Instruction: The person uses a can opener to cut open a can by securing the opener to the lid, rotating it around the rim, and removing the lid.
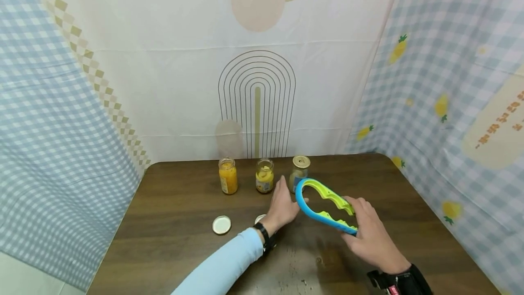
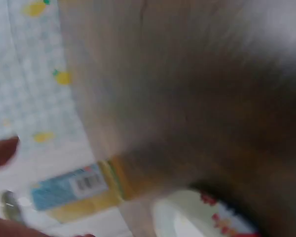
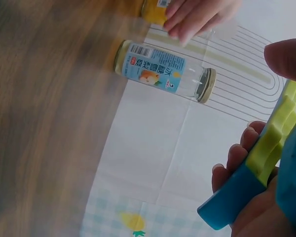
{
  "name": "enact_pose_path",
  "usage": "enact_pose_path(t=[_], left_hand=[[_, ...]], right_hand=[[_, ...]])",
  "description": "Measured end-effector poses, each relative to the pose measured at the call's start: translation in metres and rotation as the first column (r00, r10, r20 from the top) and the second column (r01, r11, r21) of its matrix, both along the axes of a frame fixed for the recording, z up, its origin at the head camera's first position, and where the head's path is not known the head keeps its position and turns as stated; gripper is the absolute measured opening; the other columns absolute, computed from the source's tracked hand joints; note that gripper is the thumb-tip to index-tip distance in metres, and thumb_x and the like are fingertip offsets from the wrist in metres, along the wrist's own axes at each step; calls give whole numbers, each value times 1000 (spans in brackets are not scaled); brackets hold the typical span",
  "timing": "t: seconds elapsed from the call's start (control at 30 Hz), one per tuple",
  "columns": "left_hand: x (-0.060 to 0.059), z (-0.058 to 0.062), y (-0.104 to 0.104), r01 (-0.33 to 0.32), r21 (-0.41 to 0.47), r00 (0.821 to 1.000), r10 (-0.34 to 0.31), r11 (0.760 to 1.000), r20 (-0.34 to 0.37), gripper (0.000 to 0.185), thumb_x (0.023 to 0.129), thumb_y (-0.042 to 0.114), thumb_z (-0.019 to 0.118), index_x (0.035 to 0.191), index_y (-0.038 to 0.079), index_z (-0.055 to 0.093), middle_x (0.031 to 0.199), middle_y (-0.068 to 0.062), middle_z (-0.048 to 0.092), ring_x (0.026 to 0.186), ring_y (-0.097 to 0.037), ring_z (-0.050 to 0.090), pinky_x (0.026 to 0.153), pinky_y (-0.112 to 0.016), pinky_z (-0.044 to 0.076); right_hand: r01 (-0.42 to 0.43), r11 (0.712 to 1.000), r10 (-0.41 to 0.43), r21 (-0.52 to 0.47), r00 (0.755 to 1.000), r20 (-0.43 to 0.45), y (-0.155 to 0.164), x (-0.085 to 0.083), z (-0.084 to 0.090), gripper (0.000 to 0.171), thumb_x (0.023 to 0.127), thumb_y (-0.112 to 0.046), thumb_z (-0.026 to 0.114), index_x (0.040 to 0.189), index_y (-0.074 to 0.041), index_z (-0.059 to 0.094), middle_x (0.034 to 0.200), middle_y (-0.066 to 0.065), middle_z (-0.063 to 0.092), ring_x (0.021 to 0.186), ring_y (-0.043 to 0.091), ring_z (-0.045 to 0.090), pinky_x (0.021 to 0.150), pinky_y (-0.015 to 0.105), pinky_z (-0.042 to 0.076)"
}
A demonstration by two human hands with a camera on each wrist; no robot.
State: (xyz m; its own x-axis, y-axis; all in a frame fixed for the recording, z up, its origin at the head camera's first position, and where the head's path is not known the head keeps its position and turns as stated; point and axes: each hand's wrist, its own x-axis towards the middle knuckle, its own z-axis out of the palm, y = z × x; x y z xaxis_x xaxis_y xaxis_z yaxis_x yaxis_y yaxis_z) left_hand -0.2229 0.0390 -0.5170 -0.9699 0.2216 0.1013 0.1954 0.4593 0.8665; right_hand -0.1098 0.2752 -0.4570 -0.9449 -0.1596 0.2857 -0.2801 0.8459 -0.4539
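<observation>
1. Right hand (image 1: 370,236) grips blue-green jar opener (image 1: 325,206), held just in front of the lidded jar (image 1: 299,174)
2. Left hand (image 1: 282,206) open, fingers straight, reaching beside that jar, not gripping it yet
3. Step, likely: approach; next needs jar steadied and opener ring over its gold lid (image 1: 301,161)

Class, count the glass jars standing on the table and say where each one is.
3, in a row at the table's far edge: left jar, middle jar, and right jar, still lidded, behind the left hand.
</observation>
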Motion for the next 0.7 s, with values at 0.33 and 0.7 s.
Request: enact_pose_path(t=[0.33, 0.7], left_hand=[[-63, -47, 34, -42, 58, 996, 47, 997, -76, 100, 96, 36, 81, 167, -2, 22, 168, -28, 38, 153, -47, 42, 122, -61, 44], [-73, -42, 35, -84, 40, 994, 86, 996, -72, 58, 96, 13, 75, 148, 7, 50, 142, -16, 63, 125, -32, 65, 102, -45, 57]], right_hand=[[2, 1000, -2, -14, 1000, 3, -1, 2, -6, 79, 78, -5, 85, 149, -11, 49, 120, 1, 59, 108, 19, 50, 85, 35, 44], [8, 1000, -8, 0, 1000, 5, -3, 4, -3, 81, 76, -4, 84, 148, -12, 50, 118, -1, 58, 106, 17, 47, 84, 33, 42]])
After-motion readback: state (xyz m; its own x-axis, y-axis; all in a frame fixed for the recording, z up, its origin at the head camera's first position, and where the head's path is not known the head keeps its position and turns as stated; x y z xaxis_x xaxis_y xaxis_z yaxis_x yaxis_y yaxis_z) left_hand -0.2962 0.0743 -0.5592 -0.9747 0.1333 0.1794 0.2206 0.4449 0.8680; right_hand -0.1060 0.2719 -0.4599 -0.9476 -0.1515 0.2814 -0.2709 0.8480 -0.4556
